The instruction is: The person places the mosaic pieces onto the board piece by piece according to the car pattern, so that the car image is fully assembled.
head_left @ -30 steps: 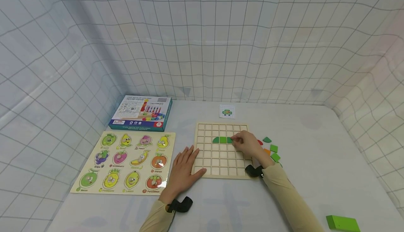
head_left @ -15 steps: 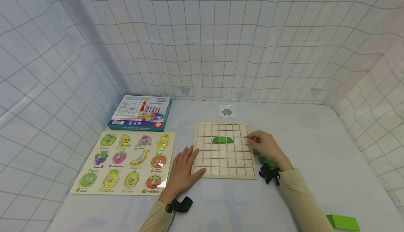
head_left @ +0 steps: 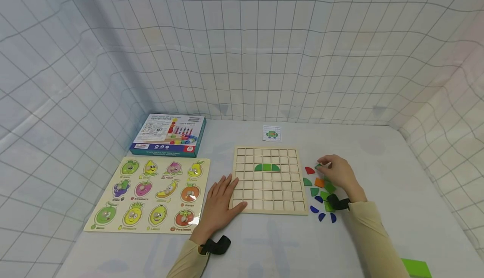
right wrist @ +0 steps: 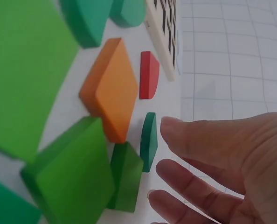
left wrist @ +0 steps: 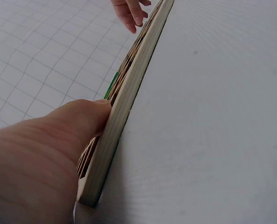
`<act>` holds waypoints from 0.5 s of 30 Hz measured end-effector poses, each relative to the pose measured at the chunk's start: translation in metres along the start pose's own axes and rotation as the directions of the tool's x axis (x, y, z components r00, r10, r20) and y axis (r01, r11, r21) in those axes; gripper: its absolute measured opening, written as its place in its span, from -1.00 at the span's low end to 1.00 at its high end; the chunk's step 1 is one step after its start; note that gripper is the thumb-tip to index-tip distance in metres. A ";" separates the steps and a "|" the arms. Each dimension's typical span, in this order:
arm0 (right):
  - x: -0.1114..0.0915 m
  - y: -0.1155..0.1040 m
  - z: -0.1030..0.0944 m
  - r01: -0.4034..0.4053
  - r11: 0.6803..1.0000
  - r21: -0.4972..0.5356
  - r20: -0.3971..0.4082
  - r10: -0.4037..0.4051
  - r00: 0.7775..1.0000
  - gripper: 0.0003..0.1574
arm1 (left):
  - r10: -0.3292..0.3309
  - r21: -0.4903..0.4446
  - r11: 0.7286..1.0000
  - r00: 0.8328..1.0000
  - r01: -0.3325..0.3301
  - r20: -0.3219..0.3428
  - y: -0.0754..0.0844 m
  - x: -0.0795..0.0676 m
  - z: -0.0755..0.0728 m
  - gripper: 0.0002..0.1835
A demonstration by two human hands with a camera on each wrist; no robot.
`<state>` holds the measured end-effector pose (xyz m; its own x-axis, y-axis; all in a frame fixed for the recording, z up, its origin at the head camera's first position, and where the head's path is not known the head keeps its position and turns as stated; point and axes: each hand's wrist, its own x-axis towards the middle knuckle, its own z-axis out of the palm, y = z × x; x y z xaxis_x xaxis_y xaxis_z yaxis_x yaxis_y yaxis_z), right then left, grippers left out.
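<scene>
My left hand [head_left: 220, 204] lies with spread fingers on the left edge of a wooden grid board [head_left: 264, 211]. In the left wrist view its thumb [left wrist: 85, 116] presses on the board's rim. Set in the grid is a row of a light green square [head_left: 267, 167] between two dark green quarter circles. To the right of the board, my right hand [head_left: 338, 173] is over the loose pieces, thumb and fingers apart. Its fingertips are right at a dark green quarter-circle piece [right wrist: 149, 142], which lies on the table. An orange square [right wrist: 111, 91] and a red quarter-circle piece [right wrist: 149, 74] lie beside it.
Several blue half circles [head_left: 322, 217] and green pieces lie right of the board. A small picture card [head_left: 272, 134] is behind it. At left are a fruit puzzle board [head_left: 147, 200] and a toy box [head_left: 168, 135]. A green block [head_left: 416, 268] sits at front right.
My right hand has let go of the dark green quarter circle on the grid and moved right to the loose pieces. My left hand stays in place.
</scene>
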<state>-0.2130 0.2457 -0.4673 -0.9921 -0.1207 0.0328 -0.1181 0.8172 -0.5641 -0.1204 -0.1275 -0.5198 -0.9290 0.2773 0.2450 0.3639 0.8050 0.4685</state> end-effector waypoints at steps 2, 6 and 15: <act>0.000 0.002 0.000 -0.005 1.000 -0.011 0.011 0.005 1.000 -0.66 | 0.001 -0.002 1.000 1.000 -0.001 -0.002 0.000 0.000 0.000 -0.20; 0.001 0.006 0.001 -0.001 0.999 -0.041 0.027 0.002 1.000 -0.66 | 0.005 -0.009 1.000 1.000 -0.005 -0.005 0.000 0.000 0.000 -0.20; 0.004 0.005 0.001 -0.021 0.998 -0.062 0.043 0.024 0.999 -0.69 | 0.030 -0.005 1.000 0.999 -0.030 -0.037 0.000 0.000 0.001 -0.20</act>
<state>-0.2170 0.2486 -0.4704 -0.9920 -0.1255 -0.0165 -0.0995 0.8531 -0.5122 -0.1203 -0.1273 -0.5204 -0.9147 0.2813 0.2902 0.3918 0.7937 0.4654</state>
